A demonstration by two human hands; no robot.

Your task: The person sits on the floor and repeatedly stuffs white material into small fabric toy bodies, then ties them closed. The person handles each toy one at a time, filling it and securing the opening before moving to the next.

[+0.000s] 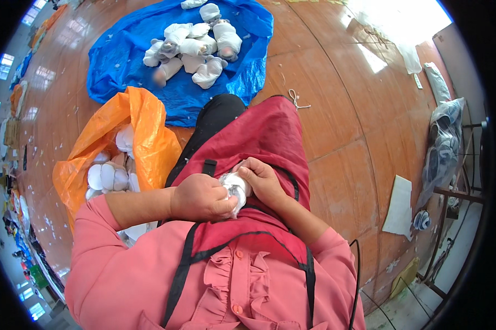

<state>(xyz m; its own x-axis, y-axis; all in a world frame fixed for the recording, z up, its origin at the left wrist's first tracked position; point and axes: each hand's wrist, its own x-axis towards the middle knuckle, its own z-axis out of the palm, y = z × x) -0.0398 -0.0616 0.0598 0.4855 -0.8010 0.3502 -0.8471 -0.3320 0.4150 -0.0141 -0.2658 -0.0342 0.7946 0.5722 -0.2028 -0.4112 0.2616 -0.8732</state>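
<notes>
Over my lap, both hands work on a small white and grey soft fabric piece [237,192], bunched up like a part of a plush toy; its exact kind is unclear. My left hand [201,197] is closed, its fingertips pinching the lower left side. From the upper right, my right hand [263,180] grips the same piece between thumb and fingers. The fingers partly cover it. A red apron [259,129] with black edging lies under the hands.
An orange sack [151,124] at my left holds several white rounded pieces [107,176]. Ahead, a blue plastic sheet [121,60] bears a heap of white and grey stuffed pieces [227,38]. At right are a white board [399,206], a clear plastic bag [444,140] and a metal frame [459,194].
</notes>
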